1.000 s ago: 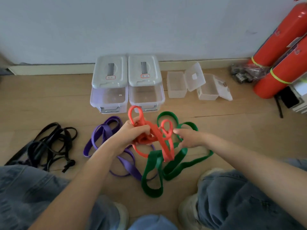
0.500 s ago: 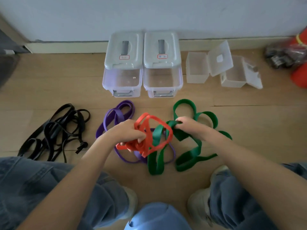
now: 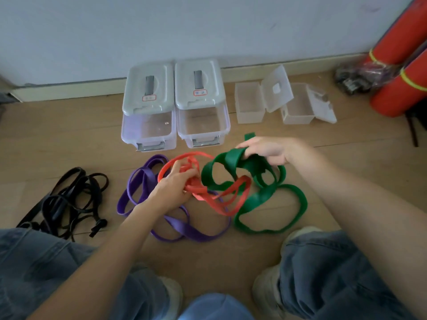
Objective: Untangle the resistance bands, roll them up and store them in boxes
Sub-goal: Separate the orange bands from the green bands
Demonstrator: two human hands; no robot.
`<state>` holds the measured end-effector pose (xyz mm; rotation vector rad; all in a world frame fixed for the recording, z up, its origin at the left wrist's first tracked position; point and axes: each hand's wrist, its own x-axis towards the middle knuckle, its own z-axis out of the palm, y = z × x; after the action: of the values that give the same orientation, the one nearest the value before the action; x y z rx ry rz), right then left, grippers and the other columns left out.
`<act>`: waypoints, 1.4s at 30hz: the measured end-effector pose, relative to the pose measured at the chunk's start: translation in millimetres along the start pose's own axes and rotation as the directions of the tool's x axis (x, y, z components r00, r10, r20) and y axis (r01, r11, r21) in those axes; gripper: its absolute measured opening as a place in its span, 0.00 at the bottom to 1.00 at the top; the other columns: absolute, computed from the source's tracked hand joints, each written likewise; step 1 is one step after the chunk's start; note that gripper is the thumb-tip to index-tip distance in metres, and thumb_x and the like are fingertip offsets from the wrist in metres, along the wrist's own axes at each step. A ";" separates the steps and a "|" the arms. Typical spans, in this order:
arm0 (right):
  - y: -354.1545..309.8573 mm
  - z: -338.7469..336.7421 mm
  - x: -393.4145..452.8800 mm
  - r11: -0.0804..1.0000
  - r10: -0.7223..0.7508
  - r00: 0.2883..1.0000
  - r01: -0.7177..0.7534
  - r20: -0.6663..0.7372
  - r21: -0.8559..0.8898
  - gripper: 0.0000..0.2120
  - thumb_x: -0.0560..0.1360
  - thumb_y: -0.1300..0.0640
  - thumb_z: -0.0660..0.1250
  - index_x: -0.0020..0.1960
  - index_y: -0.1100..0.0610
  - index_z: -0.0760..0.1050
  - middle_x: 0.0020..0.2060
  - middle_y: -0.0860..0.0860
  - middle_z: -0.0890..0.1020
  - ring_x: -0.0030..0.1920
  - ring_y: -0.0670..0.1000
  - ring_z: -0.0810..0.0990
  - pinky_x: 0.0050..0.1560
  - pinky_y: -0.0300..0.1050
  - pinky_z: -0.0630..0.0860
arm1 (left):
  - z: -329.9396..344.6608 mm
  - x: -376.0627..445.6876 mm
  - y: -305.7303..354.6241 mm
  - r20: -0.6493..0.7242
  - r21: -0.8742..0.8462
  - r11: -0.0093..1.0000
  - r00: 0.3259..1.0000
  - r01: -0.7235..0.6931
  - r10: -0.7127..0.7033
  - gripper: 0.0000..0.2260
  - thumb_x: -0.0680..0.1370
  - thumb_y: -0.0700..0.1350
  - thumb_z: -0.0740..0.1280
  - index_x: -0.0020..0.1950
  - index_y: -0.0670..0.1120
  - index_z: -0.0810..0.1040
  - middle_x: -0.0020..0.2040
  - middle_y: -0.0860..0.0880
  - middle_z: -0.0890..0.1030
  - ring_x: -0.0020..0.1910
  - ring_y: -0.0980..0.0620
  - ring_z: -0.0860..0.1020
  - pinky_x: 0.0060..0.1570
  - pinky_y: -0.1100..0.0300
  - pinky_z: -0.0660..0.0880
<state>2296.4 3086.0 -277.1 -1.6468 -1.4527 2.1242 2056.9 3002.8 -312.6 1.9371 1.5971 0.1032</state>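
My left hand (image 3: 172, 189) grips a bunched red band (image 3: 225, 205) whose loops still thread through the green band (image 3: 272, 199). My right hand (image 3: 268, 150) holds a fold of the green band lifted off the wooden floor, its other loops lying below. A purple band (image 3: 184, 229) lies on the floor under and left of my left forearm. A black band tangle (image 3: 69, 199) sits apart at the left. Two lidded clear boxes (image 3: 149, 128) (image 3: 203, 121) stand by the wall, with two small open boxes (image 3: 249, 107) (image 3: 298, 112) to their right.
Red cylinders (image 3: 402, 72) lean against the wall at the far right beside a dark bundle (image 3: 353, 77). My knees in jeans and my shoes (image 3: 268, 287) fill the bottom of the view.
My right hand has pulled the green band up and to the right, away from the red one. The red loops have opened out between my hands. The view has tilted up.
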 end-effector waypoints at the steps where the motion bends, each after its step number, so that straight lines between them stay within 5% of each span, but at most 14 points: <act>1: 5.3 2.7 -1.2 0.995 -0.038 0.999 0.036 0.030 0.093 0.15 0.77 0.69 0.55 0.49 0.55 0.77 0.45 0.55 0.82 0.44 0.53 0.80 0.49 0.46 0.78 | 2.5 1.7 3.8 0.042 -0.004 0.998 0.997 -0.061 0.061 0.14 0.74 0.41 0.68 0.59 0.49 0.77 0.66 0.45 0.65 0.63 0.44 0.71 0.59 0.49 0.72; 5: 11.7 5.7 5.8 0.850 -0.141 0.972 0.216 -0.188 0.481 0.12 0.78 0.67 0.55 0.46 0.59 0.77 0.40 0.55 0.80 0.39 0.51 0.78 0.46 0.43 0.77 | 22.8 10.5 21.3 0.220 0.139 0.978 0.968 -0.158 0.125 0.15 0.74 0.42 0.64 0.61 0.51 0.74 0.66 0.48 0.63 0.55 0.41 0.76 0.50 0.49 0.75; 10: 5.8 -16.4 16.4 0.524 -0.009 0.826 0.484 -0.564 0.701 0.12 0.79 0.67 0.53 0.44 0.59 0.73 0.38 0.56 0.78 0.38 0.53 0.77 0.48 0.49 0.76 | 37.3 11.0 11.6 0.439 0.229 0.966 0.898 -0.121 0.009 0.20 0.75 0.46 0.65 0.67 0.53 0.70 0.62 0.46 0.68 0.60 0.44 0.73 0.59 0.55 0.70; 14: 14.7 -28.7 22.4 0.814 -0.020 0.664 0.445 -0.747 0.373 0.11 0.78 0.66 0.57 0.46 0.51 0.70 0.41 0.51 0.77 0.40 0.49 0.76 0.46 0.44 0.74 | 17.9 14.9 1.0 0.388 0.040 0.996 0.918 0.076 -0.086 0.15 0.73 0.44 0.68 0.60 0.47 0.76 0.48 0.48 0.77 0.54 0.46 0.76 0.52 0.58 0.72; 19: 38.8 -49.5 19.6 0.805 0.188 0.521 0.405 -0.832 0.435 0.16 0.78 0.65 0.52 0.62 0.55 0.69 0.51 0.53 0.76 0.42 0.50 0.75 0.42 0.44 0.73 | 8.0 13.0 -12.6 0.440 -0.020 0.957 0.862 0.290 -0.252 0.07 0.74 0.47 0.68 0.48 0.45 0.77 0.45 0.45 0.80 0.46 0.47 0.79 0.48 0.56 0.75; 22: 53.1 -47.3 9.8 0.970 0.121 0.455 0.133 -0.882 0.201 0.18 0.79 0.65 0.52 0.66 0.55 0.65 0.56 0.54 0.74 0.43 0.51 0.74 0.38 0.41 0.71 | 10.6 10.9 -10.7 0.409 -0.126 0.932 0.874 0.340 -0.264 0.06 0.73 0.44 0.67 0.47 0.42 0.78 0.46 0.40 0.82 0.45 0.44 0.80 0.47 0.53 0.77; 25: 94.8 -17.4 15.1 0.960 0.079 0.582 -0.263 -0.809 -0.096 0.18 0.77 0.66 0.58 0.67 0.62 0.64 0.61 0.61 0.72 0.54 0.59 0.76 0.49 0.49 0.76 | 3.9 21.0 11.3 0.343 -0.373 0.878 0.924 0.298 -0.168 0.05 0.72 0.38 0.66 0.41 0.43 0.82 0.41 0.36 0.82 0.36 0.46 0.78 0.39 0.50 0.78; 28: 139.5 8.2 11.3 0.761 0.218 0.821 -0.482 -0.528 -0.434 0.07 0.78 0.60 0.60 0.53 0.63 0.69 0.64 0.63 0.69 0.56 0.60 0.73 0.48 0.48 0.74 | -11.4 32.6 36.3 0.300 -0.520 0.822 0.951 0.232 -0.079 0.04 0.72 0.39 0.67 0.41 0.45 0.82 0.35 0.39 0.79 0.28 0.52 0.75 0.29 0.59 0.74; 30: 157.8 9.5 6.7 0.639 0.314 0.860 -0.504 -0.402 -0.581 0.24 0.76 0.49 0.64 0.65 0.62 0.65 0.70 0.63 0.62 0.67 0.61 0.66 0.62 0.50 0.69 | -21.2 38.1 51.9 0.295 -0.603 0.775 0.955 0.190 -0.005 0.06 0.69 0.44 0.68 0.43 0.45 0.80 0.36 0.41 0.79 0.29 0.51 0.74 0.27 0.61 0.71; 32: 156.3 5.6 -1.7 0.646 0.321 0.853 -0.515 -0.411 -0.563 0.43 0.72 0.39 0.67 0.75 0.62 0.53 0.74 0.63 0.52 0.74 0.63 0.53 0.71 0.53 0.59 | -28.6 44.0 70.5 0.299 -0.710 0.682 0.952 0.175 0.067 0.06 0.67 0.45 0.68 0.43 0.50 0.79 0.38 0.43 0.80 0.32 0.48 0.74 0.29 0.61 0.70; 34: 142.4 -2.0 -12.4 0.804 0.149 0.855 -0.397 -0.497 -0.442 0.41 0.72 0.42 0.68 0.75 0.61 0.54 0.74 0.62 0.54 0.74 0.62 0.53 0.72 0.54 0.58 | -35.0 51.4 92.7 0.291 -0.762 0.635 0.942 0.123 0.166 0.05 0.68 0.45 0.67 0.41 0.54 0.79 0.37 0.48 0.81 0.30 0.51 0.76 0.24 0.65 0.67; 37: 109.6 -9.8 -32.5 0.996 -0.073 0.833 0.090 -0.548 0.003 0.06 0.79 0.61 0.60 0.53 0.57 0.73 0.53 0.55 0.76 0.53 0.44 0.79 0.51 0.29 0.74 | -40.2 64.0 127.1 0.274 -0.811 0.580 0.924 0.074 0.265 0.06 0.68 0.44 0.66 0.38 0.55 0.78 0.34 0.50 0.81 0.28 0.53 0.75 0.21 0.68 0.64; 39: 89.5 -17.4 -40.5 0.840 -0.133 0.926 0.295 -0.354 0.456 0.11 0.82 0.57 0.52 0.52 0.53 0.73 0.55 0.49 0.77 0.49 0.36 0.80 0.52 0.30 0.74 | -36.4 75.1 146.1 0.210 -0.873 0.484 0.941 0.059 0.265 0.05 0.69 0.42 0.65 0.39 0.52 0.78 0.34 0.51 0.80 0.28 0.53 0.74 0.22 0.67 0.65; 42: 82.5 -38.3 -54.4 0.381 -0.210 0.941 0.330 -0.267 0.864 0.30 0.78 0.37 0.46 0.63 0.56 0.72 0.64 0.60 0.75 0.59 0.60 0.78 0.61 0.58 0.72 | -20.5 95.7 172.1 0.056 -0.953 0.303 0.993 0.023 0.101 0.05 0.76 0.39 0.64 0.43 0.47 0.77 0.36 0.51 0.81 0.34 0.55 0.78 0.27 0.64 0.72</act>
<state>2386.5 3033.4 -295.8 -0.9470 -0.2694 1.9459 2222.0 3084.9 -240.2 0.9413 0.9526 0.7911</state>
